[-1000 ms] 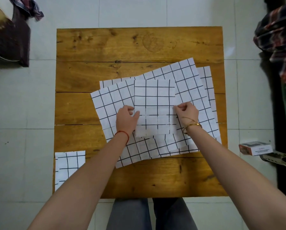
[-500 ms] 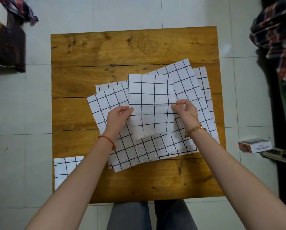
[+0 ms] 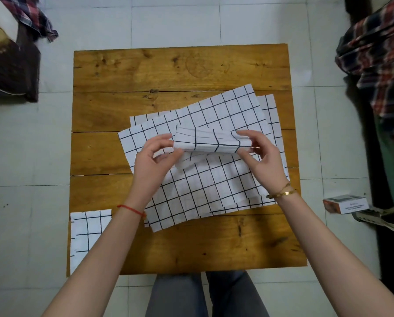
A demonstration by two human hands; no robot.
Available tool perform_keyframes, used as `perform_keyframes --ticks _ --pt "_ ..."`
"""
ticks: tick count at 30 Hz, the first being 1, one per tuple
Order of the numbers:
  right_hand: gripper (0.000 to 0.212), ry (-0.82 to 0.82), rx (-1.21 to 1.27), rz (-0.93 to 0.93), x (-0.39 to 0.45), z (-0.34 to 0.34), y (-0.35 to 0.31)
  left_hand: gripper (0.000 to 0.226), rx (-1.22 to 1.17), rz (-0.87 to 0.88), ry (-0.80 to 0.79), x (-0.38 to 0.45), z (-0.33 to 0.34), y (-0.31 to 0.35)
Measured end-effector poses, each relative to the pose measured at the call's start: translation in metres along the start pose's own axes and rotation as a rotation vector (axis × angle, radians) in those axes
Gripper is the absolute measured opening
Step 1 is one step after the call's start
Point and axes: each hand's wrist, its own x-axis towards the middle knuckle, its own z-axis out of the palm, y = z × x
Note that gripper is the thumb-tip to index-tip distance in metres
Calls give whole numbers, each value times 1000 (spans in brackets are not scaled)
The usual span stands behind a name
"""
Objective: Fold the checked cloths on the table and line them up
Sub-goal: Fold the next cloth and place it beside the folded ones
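Both hands hold a half-folded cloth (image 3: 210,141) just above a pile of flat checked cloths (image 3: 214,179) at the middle of the wooden tabletop (image 3: 180,69). The left hand (image 3: 156,163) pinches its left end, the right hand (image 3: 263,160) its right end. A folded cloth (image 3: 86,234) lies at the near-left corner.

The wooden table (image 3: 191,69) (mid-frame) carries overlapping flat cloths (image 3: 214,188) and a folded cloth (image 3: 86,234) at lower left.
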Motion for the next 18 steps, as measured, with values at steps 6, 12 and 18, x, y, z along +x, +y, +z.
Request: perform_keyframes --ticks 6,12,18 --pt "6 -163 -104 98 -5 -20 0 14 76 174 -59 -17 0 2" --pt "35 -240 -16 341 4 -18 12 22 -36 -83 -38 -17 13 -25" --pt "42 -137 -368 415 9 8 56 37 160 -272 -86 -9 37 -73"
